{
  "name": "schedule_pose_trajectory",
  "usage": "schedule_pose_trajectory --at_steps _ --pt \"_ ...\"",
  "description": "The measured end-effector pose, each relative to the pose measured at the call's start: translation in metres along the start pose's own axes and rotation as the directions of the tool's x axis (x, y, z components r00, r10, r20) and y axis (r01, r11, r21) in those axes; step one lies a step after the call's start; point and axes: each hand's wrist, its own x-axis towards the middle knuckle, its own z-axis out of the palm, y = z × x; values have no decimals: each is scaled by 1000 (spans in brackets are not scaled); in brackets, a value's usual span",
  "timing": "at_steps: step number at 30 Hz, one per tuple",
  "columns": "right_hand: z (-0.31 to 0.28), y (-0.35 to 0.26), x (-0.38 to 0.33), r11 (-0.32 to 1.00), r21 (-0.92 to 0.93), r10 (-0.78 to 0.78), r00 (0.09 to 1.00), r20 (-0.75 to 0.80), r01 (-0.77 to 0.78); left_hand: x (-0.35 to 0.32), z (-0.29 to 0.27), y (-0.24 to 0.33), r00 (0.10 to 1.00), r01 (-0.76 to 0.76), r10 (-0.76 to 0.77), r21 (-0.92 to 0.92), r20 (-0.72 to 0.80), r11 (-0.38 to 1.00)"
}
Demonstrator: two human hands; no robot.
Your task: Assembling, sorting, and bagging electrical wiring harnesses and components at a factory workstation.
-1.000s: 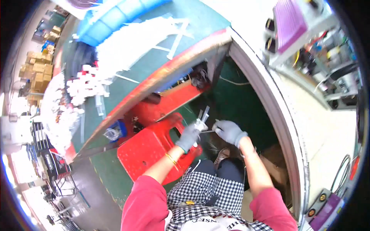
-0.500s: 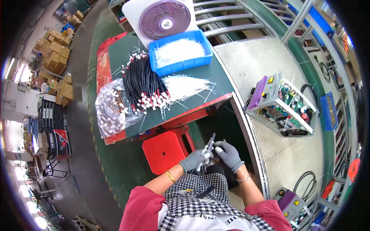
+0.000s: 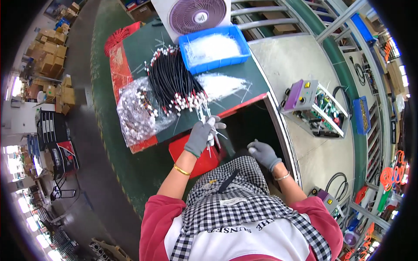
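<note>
My left hand (image 3: 199, 135), in a grey glove with white fingertips, is at the front edge of the bench. Its fingers close around a few thin white cable ties (image 3: 210, 150), whose tails stick out above and hang below. Just beyond the fingers are the white connectors (image 3: 187, 101) of a thick bundle of black cables (image 3: 172, 76). My right hand (image 3: 264, 155), gloved alike, is above the apron at the right, apart from the left. Its fingers are loosely curled, and nothing shows in them.
White cable ties (image 3: 222, 87) lie loose beside a blue bin (image 3: 217, 65) of more. A clear bag (image 3: 135, 117) of connectors lies left. A purple fan (image 3: 198, 16) stands behind. Below is a red stool (image 3: 198, 167); on the right-hand surface sits an opened purple-fronted device (image 3: 315, 108).
My hands were together over my lap and have come apart. The left has moved up and away to the bench edge with the cable ties; the right stays low at the right.
</note>
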Motion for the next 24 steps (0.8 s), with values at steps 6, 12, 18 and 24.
schedule_pose_trajectory --at_steps 6,12,18,24 --pt "-20 6 55 998 -25 53 991 120 -51 107 5 112 754 -462 655 747 47 478" --pt "-74 15 142 997 -28 -63 992 112 66 261 24 161 820 -137 565 990 95 31" --pt "-124 -12 212 996 87 -20 999 35 17 299 13 161 944 48 328 970 34 -238" --pt "-132 -23 244 987 157 -53 997 50 44 328 0 154 965 71 244 803 94 -592"
